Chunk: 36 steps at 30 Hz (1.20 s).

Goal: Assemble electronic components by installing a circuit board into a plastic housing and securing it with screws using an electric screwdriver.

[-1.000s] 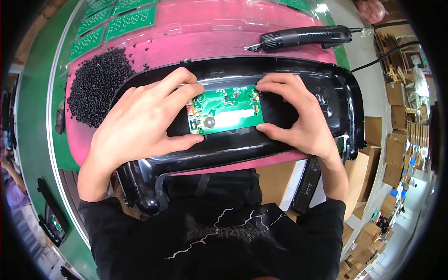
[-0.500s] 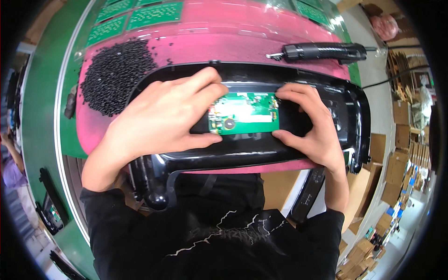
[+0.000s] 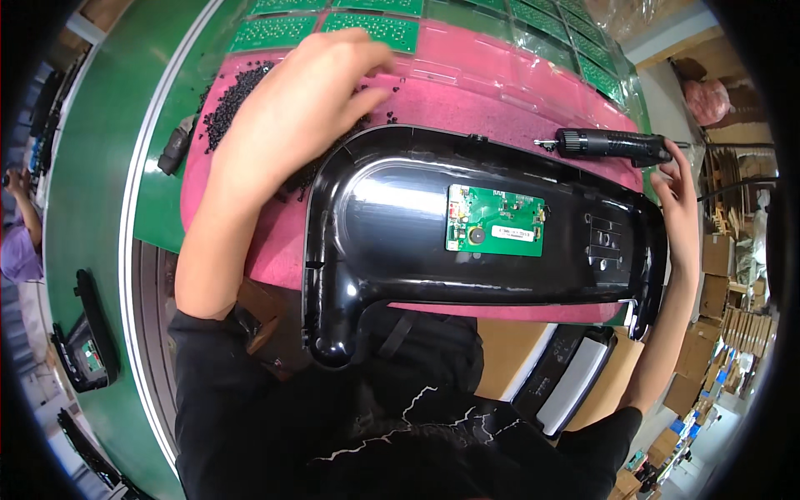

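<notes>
A green circuit board (image 3: pixel 500 225) lies inside a large black plastic shell (image 3: pixel 400 250), away from both hands. My left hand (image 3: pixel 304 96), slightly blurred, is over a pile of small black pieces that look like screws (image 3: pixel 242 100). Its thumb and fingers are apart, and it covers part of the pile. At the far right, my right hand (image 3: pixel 682 192) reaches the rear end of a black electric screwdriver (image 3: pixel 608 146). Those fingers curve beside the tool's end with the thumb apart, not wrapped round it.
Clear trays with several green circuit boards (image 3: pixel 371 32) line the back of the pink mat (image 3: pixel 450 104). A dark lump (image 3: pixel 173 150) sits at the mat's left. Another black shell (image 3: pixel 87 350) stands on the green bench, far left. Cardboard boxes (image 3: pixel 717 258) are stacked at right.
Both hands have let go of the circuit board, which now lies in the shell. My left hand moved up to the black pile; my right hand moved right to the screwdriver.
</notes>
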Motion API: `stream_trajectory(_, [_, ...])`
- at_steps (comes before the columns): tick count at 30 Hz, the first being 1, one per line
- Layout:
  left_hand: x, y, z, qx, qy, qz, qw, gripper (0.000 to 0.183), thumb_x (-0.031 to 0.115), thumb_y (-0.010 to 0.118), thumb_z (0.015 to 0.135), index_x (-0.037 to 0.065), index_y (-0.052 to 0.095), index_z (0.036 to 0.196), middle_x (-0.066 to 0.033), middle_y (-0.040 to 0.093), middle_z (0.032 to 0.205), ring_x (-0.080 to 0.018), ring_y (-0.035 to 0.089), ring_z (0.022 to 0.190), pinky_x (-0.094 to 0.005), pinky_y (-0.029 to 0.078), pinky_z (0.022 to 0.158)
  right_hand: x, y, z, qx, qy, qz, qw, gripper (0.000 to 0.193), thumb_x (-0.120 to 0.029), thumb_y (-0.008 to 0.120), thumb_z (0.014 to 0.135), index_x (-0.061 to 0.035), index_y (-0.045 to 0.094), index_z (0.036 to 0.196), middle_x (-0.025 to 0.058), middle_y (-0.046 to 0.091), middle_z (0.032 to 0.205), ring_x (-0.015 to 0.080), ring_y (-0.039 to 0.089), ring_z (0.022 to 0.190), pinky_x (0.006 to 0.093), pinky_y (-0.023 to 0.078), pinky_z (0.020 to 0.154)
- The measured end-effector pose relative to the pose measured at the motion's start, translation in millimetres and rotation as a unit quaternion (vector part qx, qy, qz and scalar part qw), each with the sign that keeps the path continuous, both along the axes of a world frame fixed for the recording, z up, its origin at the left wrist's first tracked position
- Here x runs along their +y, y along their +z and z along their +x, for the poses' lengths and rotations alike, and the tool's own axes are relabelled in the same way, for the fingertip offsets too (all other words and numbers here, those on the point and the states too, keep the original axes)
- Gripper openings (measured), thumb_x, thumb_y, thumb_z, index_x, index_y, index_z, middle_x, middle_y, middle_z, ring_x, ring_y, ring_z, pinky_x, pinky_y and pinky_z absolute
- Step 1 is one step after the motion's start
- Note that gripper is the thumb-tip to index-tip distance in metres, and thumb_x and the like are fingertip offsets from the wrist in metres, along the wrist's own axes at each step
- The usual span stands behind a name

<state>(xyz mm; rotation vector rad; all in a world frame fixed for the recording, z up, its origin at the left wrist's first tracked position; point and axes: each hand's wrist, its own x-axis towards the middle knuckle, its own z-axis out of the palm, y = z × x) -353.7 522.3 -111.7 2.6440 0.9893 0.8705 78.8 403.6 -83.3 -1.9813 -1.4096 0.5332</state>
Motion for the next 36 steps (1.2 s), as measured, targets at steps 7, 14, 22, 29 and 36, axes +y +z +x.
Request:
stream_trajectory(7, [15, -17, -17, 0.077, -0.015, -0.076, 0.994, 0.02, -0.003, 0.069, 0.076, -0.005, 0.067, 0.096, -0.0164, 0.066, 0.089, -0.0358, 0.064, 0.088, -0.0406, 0.051, 0.079, 65, -11, -22, 0.208, -0.026, 0.159, 0.965, 0.052, -0.005, 0.067, 0.091, -0.0098, 0.046, 0.138, 0.014, 0.054, 0.123, 0.0188, 0.061, 0.106, 0.0304, 0.057, 0.085])
stream_trajectory(14, [15, -16, -10, 0.1, 0.001, -0.105, 0.989, 0.017, -0.005, 0.067, 0.075, -0.006, 0.063, 0.092, -0.0185, 0.066, 0.087, -0.0368, 0.064, 0.087, -0.0411, 0.051, 0.077, 118, -31, -87, 0.318, 0.018, 0.161, 0.934, 0.071, -0.011, 0.078, 0.083, 0.0041, 0.037, 0.139, 0.0115, 0.062, 0.11, 0.0143, 0.061, 0.089, 0.0303, 0.05, 0.076])
stream_trajectory(22, [0, 1, 0, -0.027, -0.007, -0.074, 0.997, 0.013, -0.002, 0.066, 0.083, -0.006, 0.064, 0.095, -0.0172, 0.069, 0.091, -0.0306, 0.067, 0.088, -0.0361, 0.052, 0.079, 101, 2, -124, 0.684, 0.324, 0.282, 0.589, 0.052, -0.044, 0.065, 0.087, 0.0011, 0.052, 0.109, 0.0087, 0.055, 0.087, 0.0143, 0.052, 0.063, 0.0313, 0.044, 0.064])
stream_trajectory(29, [-40, 9, 27, -0.29, -0.214, -0.319, 0.876, 0.016, -0.009, 0.072, 0.08, -0.005, 0.07, 0.095, -0.0097, 0.068, 0.094, -0.0137, 0.064, 0.084, -0.0248, 0.051, 0.072, 7, 45, -178, 0.679, 0.266, 0.31, 0.61, 0.053, -0.036, 0.062, 0.085, -0.0012, 0.04, 0.119, 0.0067, 0.041, 0.097, 0.0109, 0.048, 0.064, 0.0316, 0.039, 0.072])
stream_trajectory(36, [-34, -2, 18, -0.31, -0.259, -0.353, 0.844, 0.015, -0.011, 0.071, 0.079, -0.005, 0.073, 0.092, -0.0124, 0.07, 0.092, -0.0156, 0.068, 0.082, -0.0245, 0.055, 0.073, 5, 39, -195, 0.625, 0.281, 0.353, 0.637, 0.053, -0.031, 0.068, 0.077, -0.0023, 0.044, 0.115, 0.0057, 0.047, 0.105, 0.0087, 0.049, 0.059, 0.0283, 0.038, 0.067])
